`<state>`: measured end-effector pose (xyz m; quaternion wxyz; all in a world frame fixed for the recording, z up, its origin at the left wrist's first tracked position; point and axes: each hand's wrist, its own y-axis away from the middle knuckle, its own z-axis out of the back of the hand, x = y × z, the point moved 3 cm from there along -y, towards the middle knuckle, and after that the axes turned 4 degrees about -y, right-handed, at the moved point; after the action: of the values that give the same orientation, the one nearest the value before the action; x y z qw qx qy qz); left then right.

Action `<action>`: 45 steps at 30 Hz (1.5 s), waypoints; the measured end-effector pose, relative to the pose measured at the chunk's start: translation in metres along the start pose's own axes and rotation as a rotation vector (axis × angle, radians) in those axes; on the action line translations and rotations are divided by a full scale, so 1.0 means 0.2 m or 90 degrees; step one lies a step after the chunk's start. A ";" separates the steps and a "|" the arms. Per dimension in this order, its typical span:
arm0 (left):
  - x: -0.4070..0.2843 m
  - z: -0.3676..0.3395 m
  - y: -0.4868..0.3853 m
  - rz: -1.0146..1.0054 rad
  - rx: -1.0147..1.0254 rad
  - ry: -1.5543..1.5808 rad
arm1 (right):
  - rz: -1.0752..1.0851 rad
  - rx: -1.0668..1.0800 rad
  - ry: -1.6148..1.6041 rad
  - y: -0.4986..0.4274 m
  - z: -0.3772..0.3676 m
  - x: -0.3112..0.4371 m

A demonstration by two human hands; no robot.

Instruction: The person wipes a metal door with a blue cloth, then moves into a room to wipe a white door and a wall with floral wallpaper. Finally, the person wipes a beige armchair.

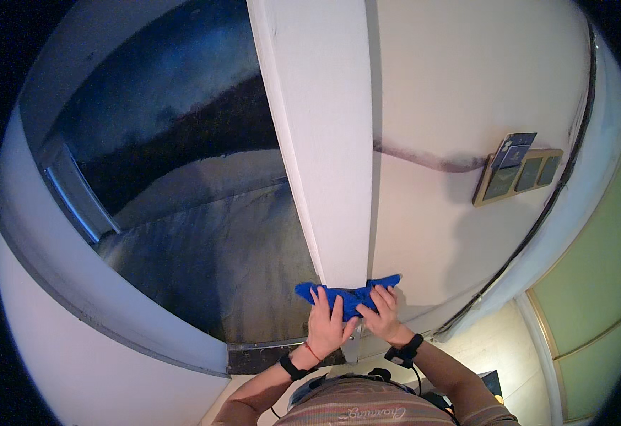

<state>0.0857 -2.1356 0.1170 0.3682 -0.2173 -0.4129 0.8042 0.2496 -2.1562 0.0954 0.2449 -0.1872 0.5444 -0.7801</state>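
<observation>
A bright blue cloth (pixel 347 299) is pressed across the white door frame (pixel 324 133), its two ends sticking out past either side. My left hand (pixel 327 322) lies on the cloth's left part, fingers pointing up along it. On the right part, my right hand (pixel 383 313) grips the cloth with bent fingers. The hands are close together, and the cloth hides the strip of frame behind it. Both wrists wear black bands.
Left of the frame is a dark doorway (pixel 193 255) with a floor strip along its bottom. On the right wall (pixel 422 223), a switch panel (pixel 529 174) holds a card. A black cable (pixel 542 210) runs down beyond it, near a green panel (pixel 582 298).
</observation>
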 end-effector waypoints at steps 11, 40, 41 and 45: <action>-0.15 0.18 -0.55 0.064 -0.054 -0.150 | -0.050 -0.096 0.075 -0.65 0.24 -0.15; -0.51 -0.31 -0.38 -0.212 0.127 -0.096 | -0.298 -0.176 0.151 0.19 0.41 -0.45; -0.50 -0.34 -0.38 -0.182 0.162 -0.109 | -0.332 -0.133 0.158 0.21 0.41 -0.46; -0.53 -0.35 -0.56 -0.139 -0.013 -0.150 | -0.355 -0.150 0.190 -0.01 0.56 -0.57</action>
<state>0.2448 -2.1376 0.1742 0.4003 -0.0794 -0.4823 0.7751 0.4033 -2.1738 0.1315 -0.0841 -0.2397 0.5884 -0.7676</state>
